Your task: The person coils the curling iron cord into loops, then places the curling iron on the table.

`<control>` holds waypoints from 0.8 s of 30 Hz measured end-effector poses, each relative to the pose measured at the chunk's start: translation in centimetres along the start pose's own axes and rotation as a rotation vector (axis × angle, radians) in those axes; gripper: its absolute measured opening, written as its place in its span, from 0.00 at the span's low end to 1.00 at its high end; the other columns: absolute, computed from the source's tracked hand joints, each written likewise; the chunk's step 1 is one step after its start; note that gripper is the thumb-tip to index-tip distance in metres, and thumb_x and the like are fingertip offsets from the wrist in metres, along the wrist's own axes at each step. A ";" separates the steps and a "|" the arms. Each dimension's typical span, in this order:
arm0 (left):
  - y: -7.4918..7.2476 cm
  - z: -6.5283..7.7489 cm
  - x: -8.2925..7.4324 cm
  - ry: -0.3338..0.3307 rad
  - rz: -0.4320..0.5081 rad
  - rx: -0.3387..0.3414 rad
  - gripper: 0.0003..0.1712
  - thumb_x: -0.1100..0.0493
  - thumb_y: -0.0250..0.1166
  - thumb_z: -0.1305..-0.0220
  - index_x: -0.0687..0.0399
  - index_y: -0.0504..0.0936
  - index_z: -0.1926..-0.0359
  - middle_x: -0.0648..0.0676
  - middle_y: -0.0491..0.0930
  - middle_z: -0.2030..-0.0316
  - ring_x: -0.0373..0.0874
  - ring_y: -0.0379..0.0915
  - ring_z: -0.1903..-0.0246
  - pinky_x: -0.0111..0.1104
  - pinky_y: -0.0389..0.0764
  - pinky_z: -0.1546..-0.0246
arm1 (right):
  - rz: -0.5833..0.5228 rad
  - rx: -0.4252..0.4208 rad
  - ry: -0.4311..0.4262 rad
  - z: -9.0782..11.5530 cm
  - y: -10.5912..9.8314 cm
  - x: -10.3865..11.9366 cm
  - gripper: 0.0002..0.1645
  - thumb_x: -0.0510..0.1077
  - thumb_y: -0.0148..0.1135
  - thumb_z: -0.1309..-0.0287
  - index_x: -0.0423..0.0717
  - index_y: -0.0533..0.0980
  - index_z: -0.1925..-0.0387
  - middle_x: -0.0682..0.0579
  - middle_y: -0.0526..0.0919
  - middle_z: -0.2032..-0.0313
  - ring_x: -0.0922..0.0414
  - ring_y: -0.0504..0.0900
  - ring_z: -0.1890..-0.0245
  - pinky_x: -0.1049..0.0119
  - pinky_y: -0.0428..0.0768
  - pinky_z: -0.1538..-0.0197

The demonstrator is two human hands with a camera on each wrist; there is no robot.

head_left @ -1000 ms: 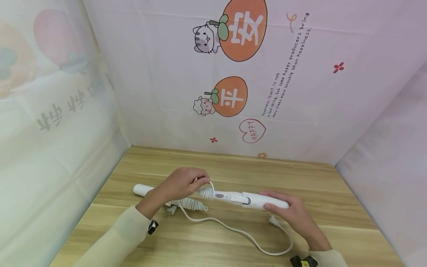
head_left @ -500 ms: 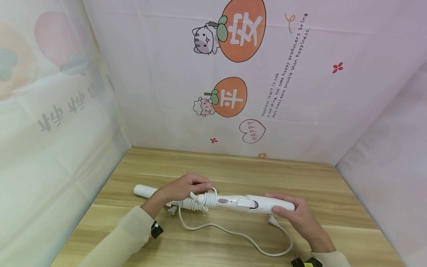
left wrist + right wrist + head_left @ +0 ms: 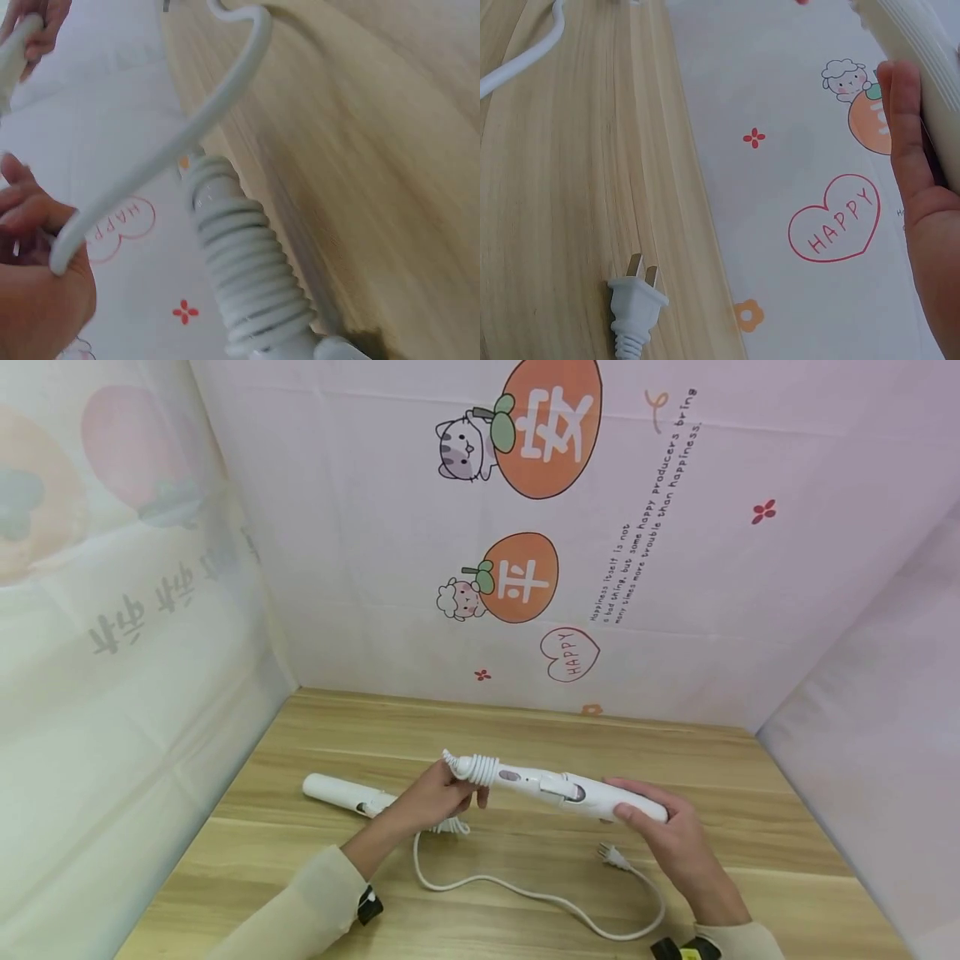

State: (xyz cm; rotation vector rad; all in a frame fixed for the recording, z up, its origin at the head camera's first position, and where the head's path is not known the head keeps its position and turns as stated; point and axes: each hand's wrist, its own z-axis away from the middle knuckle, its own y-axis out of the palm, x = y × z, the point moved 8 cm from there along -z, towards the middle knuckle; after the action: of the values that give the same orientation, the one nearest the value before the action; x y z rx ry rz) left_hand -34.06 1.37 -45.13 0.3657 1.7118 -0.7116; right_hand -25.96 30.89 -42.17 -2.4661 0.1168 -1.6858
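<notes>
My right hand [image 3: 667, 835] grips the far end of a white curling iron [image 3: 600, 797], held above the table and tilted with its handle end higher. Several coils of its white power cord [image 3: 483, 770] circle the handle. Below that handle end is my left hand [image 3: 442, 797], pinching the cord, which runs out past the thumb in the left wrist view. A second white curling iron [image 3: 333, 789] lies on the table, partly behind my left forearm; its handle [image 3: 247, 262] is wrapped in cord. The loose cord ends in a two-pin plug [image 3: 636, 300] on the table.
The wooden table [image 3: 525, 735] is enclosed by printed cloth walls [image 3: 375, 527] at the back and both sides. Loose cord curves across the table's front between my arms.
My left hand has moved from above the held curling iron's handle to underneath it, carrying the cord. The handle end has risen, and the second curling iron has stayed put.
</notes>
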 end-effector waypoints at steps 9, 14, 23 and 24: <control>1.2 0.2 -1.6 0.005 -0.302 -0.104 0.24 0.50 0.54 0.12 0.49 0.81 0.71 0.46 0.79 0.77 0.31 0.60 0.82 0.26 0.64 0.79 | 0.240 -0.167 0.149 -0.2 -0.9 -0.4 0.21 0.39 0.71 0.27 0.40 0.84 0.36 0.68 0.91 0.51 0.64 0.89 0.55 0.71 0.86 0.53; 1.2 0.8 -2.8 0.013 -0.348 -0.112 0.24 0.48 0.55 0.13 0.47 0.82 0.71 0.43 0.77 0.80 0.31 0.62 0.83 0.26 0.67 0.81 | 0.344 -0.234 0.158 -0.3 -1.5 -0.5 0.23 0.44 0.76 0.30 0.44 0.86 0.37 0.72 0.91 0.56 0.66 0.85 0.59 0.71 0.84 0.59; -0.7 1.3 -4.3 -0.003 -0.518 -0.164 0.13 0.53 0.62 0.18 0.47 0.91 0.59 0.42 0.83 0.78 0.34 0.73 0.80 0.27 0.67 0.77 | 0.396 -0.188 0.116 -0.6 -1.3 -1.1 0.21 0.43 0.77 0.32 0.44 0.87 0.39 0.66 0.92 0.55 0.66 0.86 0.61 0.70 0.86 0.62; -0.9 1.3 -4.7 0.022 -0.566 -0.170 0.13 0.54 0.63 0.18 0.48 0.90 0.61 0.42 0.82 0.78 0.33 0.71 0.81 0.27 0.66 0.77 | 0.405 -0.172 0.108 -0.6 -1.1 -1.0 0.21 0.43 0.77 0.32 0.45 0.88 0.40 0.61 0.93 0.54 0.66 0.86 0.61 0.69 0.86 0.62</control>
State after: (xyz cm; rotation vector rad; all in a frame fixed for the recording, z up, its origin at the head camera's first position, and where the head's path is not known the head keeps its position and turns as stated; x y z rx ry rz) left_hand -32.36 0.43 -40.53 -0.2449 1.8976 -0.9564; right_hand -26.93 32.09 -42.63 -2.2568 0.7487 -1.6809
